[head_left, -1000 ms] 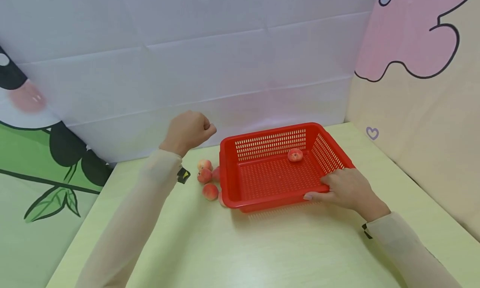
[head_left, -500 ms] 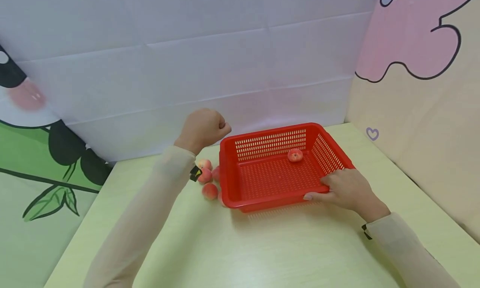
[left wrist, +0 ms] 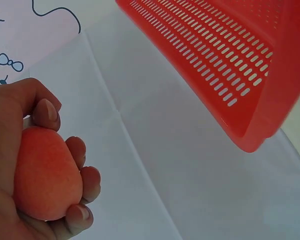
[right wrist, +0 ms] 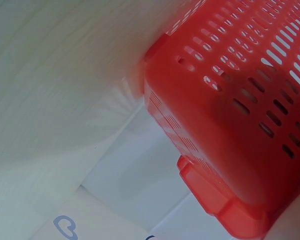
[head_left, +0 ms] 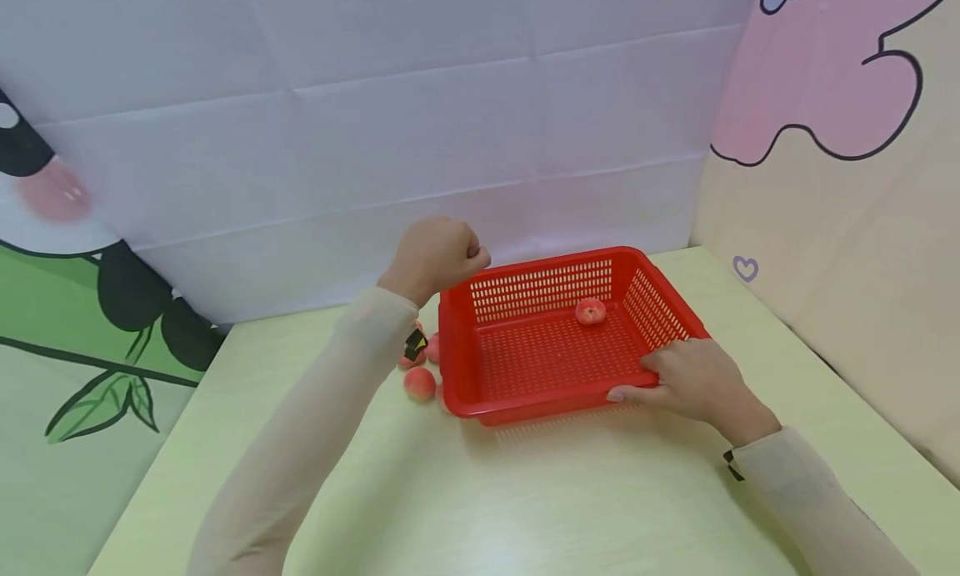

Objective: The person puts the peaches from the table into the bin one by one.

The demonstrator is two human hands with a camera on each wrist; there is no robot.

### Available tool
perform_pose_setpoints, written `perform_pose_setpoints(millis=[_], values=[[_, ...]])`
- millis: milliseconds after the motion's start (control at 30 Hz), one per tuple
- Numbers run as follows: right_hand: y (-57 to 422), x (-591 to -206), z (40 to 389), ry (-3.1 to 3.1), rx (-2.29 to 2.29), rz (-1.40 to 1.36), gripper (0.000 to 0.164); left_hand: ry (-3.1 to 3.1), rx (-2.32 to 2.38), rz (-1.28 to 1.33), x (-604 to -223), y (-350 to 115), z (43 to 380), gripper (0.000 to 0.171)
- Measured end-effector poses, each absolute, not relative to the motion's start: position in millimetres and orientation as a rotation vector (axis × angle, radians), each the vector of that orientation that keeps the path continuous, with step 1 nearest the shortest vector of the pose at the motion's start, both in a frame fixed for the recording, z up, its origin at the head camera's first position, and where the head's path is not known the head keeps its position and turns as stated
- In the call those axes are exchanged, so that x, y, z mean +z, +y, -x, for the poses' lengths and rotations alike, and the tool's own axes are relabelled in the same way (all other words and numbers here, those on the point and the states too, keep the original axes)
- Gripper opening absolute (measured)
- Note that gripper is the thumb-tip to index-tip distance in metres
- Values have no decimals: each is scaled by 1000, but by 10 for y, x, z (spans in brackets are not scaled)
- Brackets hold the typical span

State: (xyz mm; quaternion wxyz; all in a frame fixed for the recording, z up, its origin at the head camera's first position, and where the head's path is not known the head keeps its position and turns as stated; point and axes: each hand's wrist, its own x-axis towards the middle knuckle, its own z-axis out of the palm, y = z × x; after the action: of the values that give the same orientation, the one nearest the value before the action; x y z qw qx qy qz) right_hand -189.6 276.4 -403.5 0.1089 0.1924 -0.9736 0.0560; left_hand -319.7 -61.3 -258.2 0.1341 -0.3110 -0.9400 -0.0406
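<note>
My left hand (head_left: 435, 255) is raised at the back left corner of a red plastic basket (head_left: 551, 403) in the head view. Its fingers curl round a peach (left wrist: 47, 172), visible in the left wrist view but hidden from the head camera. With its thumb outside the front wall, my right hand (head_left: 693, 380) grips the basket's front right corner. One reddish peach (head_left: 590, 311) lies inside, by the back wall. Left of the basket, several more peaches, one of them the nearest peach (head_left: 419, 384), rest on the table, partly covered by my left sleeve and the basket.
The pale wooden table (head_left: 480, 509) runs back to a white cloth wall (head_left: 420, 126) just behind the basket. A cream wall (head_left: 840, 293) with cartoon drawings stands at the right, and a green printed wall (head_left: 90, 343) borders the left side.
My left hand has moved right, from above the loose peaches to the basket's back left corner, still holding its peach. The right hand and the basket have stayed put.
</note>
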Motion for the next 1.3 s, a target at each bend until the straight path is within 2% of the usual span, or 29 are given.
perform_pose_setpoints(millis=[1300], values=[[2771, -4034, 1894, -2850, 171, -581, 60, -2899, -190, 1106, -2851, -47, 3406, 50]])
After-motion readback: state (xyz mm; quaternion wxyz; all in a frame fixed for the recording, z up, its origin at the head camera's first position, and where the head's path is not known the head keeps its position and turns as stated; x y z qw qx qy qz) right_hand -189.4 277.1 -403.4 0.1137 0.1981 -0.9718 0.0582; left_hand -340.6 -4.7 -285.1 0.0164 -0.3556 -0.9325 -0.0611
